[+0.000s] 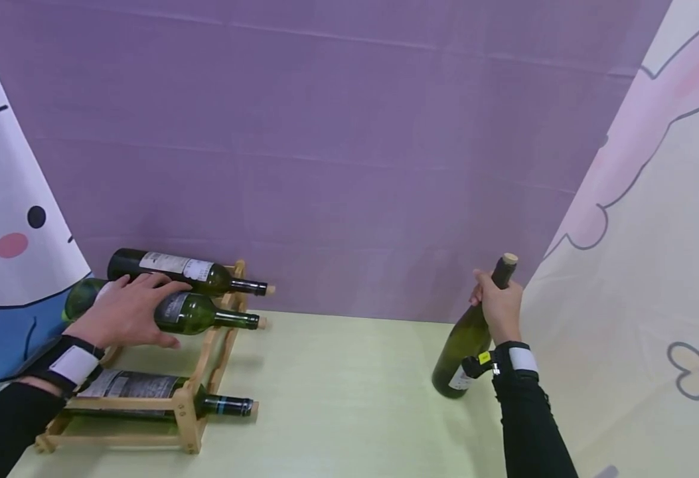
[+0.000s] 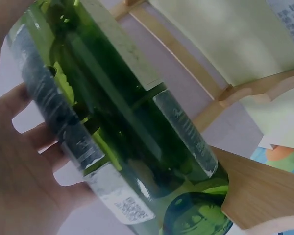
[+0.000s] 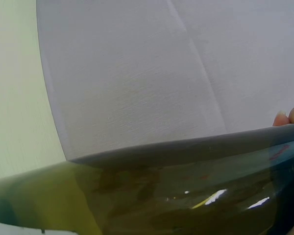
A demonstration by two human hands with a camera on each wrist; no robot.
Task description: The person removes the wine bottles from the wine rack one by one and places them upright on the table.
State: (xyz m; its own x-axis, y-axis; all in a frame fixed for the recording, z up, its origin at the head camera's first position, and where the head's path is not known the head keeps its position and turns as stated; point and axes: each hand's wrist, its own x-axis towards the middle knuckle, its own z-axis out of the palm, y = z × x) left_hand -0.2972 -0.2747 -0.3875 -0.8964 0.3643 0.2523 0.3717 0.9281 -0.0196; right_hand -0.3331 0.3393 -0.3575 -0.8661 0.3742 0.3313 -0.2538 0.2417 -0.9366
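My left hand (image 1: 125, 309) grips a green wine bottle (image 1: 190, 313) that lies on its side at the top of a wooden wine rack (image 1: 188, 415). In the left wrist view, fingers (image 2: 44, 134) reach around the far side of this bottle (image 2: 122, 98), near its labels. Over on the right, my right hand (image 1: 500, 309) holds another wine bottle (image 1: 465, 345) by its neck. That bottle leans, corked end up and to the right, with its base low over the table. Its glass (image 3: 186, 191) fills the bottom of the right wrist view.
Behind the left hand, a dark wine bottle (image 1: 220, 280) lies along the rack's top. One more bottle (image 1: 140, 385) lies in the lower tier, neck pointing right. The pale table (image 1: 337, 392) meets a purple backdrop (image 1: 349, 166), with printed cloths at both sides.
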